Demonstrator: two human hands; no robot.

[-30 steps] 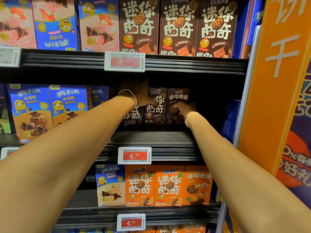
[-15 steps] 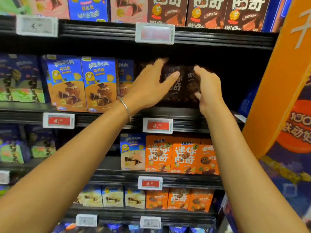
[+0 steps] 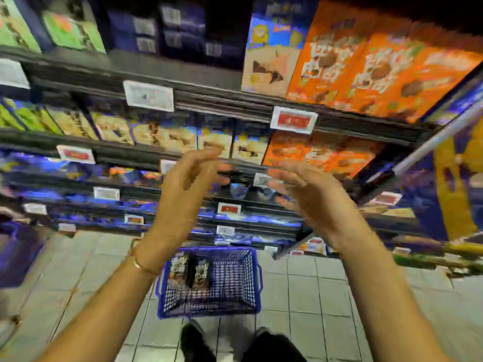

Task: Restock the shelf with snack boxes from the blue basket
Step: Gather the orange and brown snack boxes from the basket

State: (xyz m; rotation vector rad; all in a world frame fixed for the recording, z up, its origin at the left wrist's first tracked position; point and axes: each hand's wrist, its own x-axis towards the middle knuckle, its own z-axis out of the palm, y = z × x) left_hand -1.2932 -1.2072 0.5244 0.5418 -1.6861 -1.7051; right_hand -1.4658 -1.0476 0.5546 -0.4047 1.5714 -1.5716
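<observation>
The blue basket (image 3: pixel 230 288) stands on the tiled floor in front of the shelf, between my forearms. Two dark snack boxes (image 3: pixel 190 270) stand upright in its left half; the right half shows bare mesh. My left hand (image 3: pixel 183 194) and my right hand (image 3: pixel 313 197) hover in the air above the basket, palms facing each other, fingers loosely extended, nothing in either. A thin bracelet circles my left wrist. The view is blurred by motion.
Shelf tiers with price tags (image 3: pixel 294 120) fill the upper view: orange boxes (image 3: pixel 366 71) at upper right, blue and yellow boxes (image 3: pixel 167 134) in the middle row. A display stand (image 3: pixel 444 192) rises at the right. My dark shoes (image 3: pixel 193 340) are just behind the basket.
Both hands left the dark boxes on the shelf and came down empty. The view tilted from the upper shelves down to the basket on the floor.
</observation>
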